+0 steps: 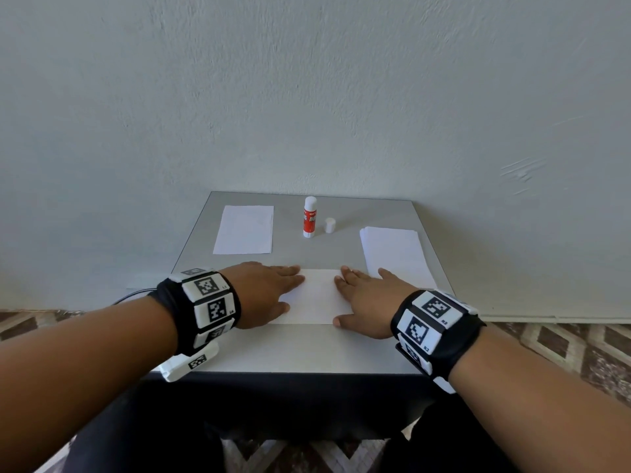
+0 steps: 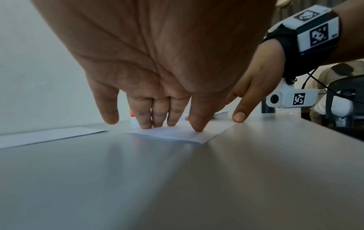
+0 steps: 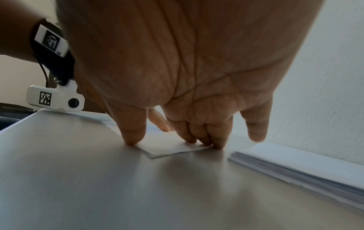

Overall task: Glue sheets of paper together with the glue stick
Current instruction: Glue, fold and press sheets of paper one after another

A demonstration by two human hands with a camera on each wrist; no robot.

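Both hands press flat on a sheet of paper (image 1: 316, 295) at the near middle of the grey bench (image 1: 307, 349) — the left hand (image 1: 264, 290) and right hand (image 1: 367, 302) each with a wide, empty grip, fingers spread. Thin and limp, the paper would likely slide or crease; best lifted by a corner. The uncapped glue stick (image 1: 309, 216) stands behind — light, rigid, easily gripped round its barrel.

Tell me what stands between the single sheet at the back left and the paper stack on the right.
In the head view, the uncapped glue stick and its cap stand between the single sheet and the paper stack.
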